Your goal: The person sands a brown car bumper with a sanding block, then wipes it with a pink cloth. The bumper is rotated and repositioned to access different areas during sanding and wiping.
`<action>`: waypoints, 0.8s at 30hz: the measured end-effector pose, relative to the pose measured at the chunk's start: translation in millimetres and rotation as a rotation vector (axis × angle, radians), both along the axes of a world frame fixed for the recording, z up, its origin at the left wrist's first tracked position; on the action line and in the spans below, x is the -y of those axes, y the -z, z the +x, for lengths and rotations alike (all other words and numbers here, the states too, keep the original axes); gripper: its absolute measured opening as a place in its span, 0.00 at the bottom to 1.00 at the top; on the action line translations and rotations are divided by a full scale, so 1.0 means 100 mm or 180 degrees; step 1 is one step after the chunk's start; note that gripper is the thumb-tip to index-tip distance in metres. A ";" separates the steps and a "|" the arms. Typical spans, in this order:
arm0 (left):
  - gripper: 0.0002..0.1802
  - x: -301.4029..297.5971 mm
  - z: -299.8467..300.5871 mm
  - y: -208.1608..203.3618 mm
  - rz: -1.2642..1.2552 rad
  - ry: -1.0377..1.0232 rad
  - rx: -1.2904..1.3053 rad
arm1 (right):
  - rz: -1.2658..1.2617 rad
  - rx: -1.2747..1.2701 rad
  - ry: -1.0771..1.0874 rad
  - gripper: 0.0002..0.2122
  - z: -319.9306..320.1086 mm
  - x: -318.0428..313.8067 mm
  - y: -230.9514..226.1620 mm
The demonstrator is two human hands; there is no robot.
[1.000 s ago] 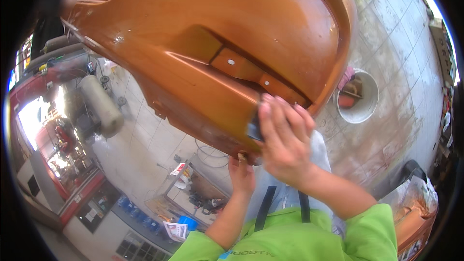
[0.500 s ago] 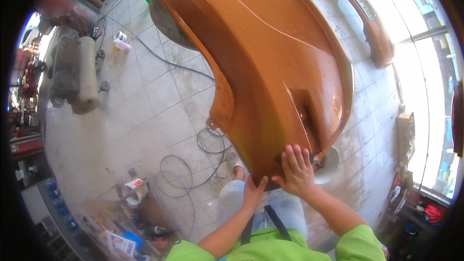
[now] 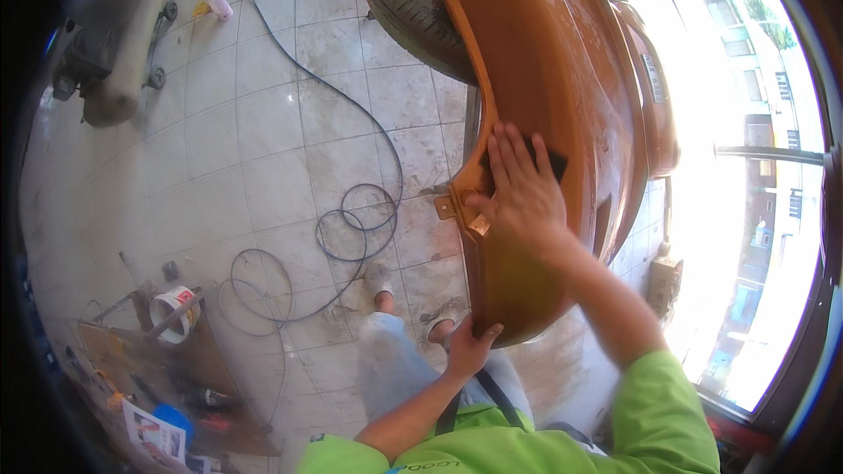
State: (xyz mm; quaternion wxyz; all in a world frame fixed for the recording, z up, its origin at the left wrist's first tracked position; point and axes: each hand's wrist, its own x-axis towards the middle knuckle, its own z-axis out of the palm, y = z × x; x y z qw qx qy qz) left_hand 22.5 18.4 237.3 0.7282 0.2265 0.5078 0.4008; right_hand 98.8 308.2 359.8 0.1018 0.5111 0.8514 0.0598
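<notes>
An orange car body panel (image 3: 544,53) curves down toward me, with a wheel-arch cutout along its left side and a dull, yellowish patch near its lower end. My left hand (image 3: 471,353) is closed around the panel's bottom edge, thumb on the outer face. Higher up, beside the arch edge and a small mounting tab (image 3: 445,207), my right hand (image 3: 531,204) lies flat. Its fingers press a black sheet that looks like sandpaper (image 3: 553,160) against the panel; the hand covers most of the sheet.
A tire (image 3: 413,13) stands left of the arch. A dark hose (image 3: 392,145) loops over the tiled floor. Lower left, a low bench (image 3: 219,377) bears tools and a white bucket (image 3: 174,314). A wheeled tank (image 3: 127,61) stands upper left; bright windows line the right.
My right hand has moved up and left along the panel to the arch edge; the black sheet now shows under it. My left hand keeps the bottom edge. The view has shifted right.
</notes>
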 end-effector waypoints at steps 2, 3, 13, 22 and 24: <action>0.25 -0.18 -0.15 -0.25 -0.0014 0.0344 -0.0385 | -0.0335 -0.0351 0.0445 0.40 -0.22 0.57 -0.02; 0.26 -0.26 -0.20 -0.34 -0.0009 0.0526 -0.0592 | -0.0282 -0.0311 0.0477 0.40 -0.27 0.57 0.04; 0.29 -0.20 -0.21 -0.28 -0.0043 0.0362 -0.0526 | -0.0102 -0.0151 0.0861 0.41 -0.68 0.77 0.37; 0.30 -0.14 -0.16 -0.17 0.0032 0.0290 -0.0374 | -0.0243 -0.0414 0.0390 0.40 -0.55 0.47 0.32; 0.30 -0.14 -0.18 -0.19 0.0126 0.0291 -0.0380 | -0.0224 -0.0105 0.0294 0.39 -0.31 0.22 0.19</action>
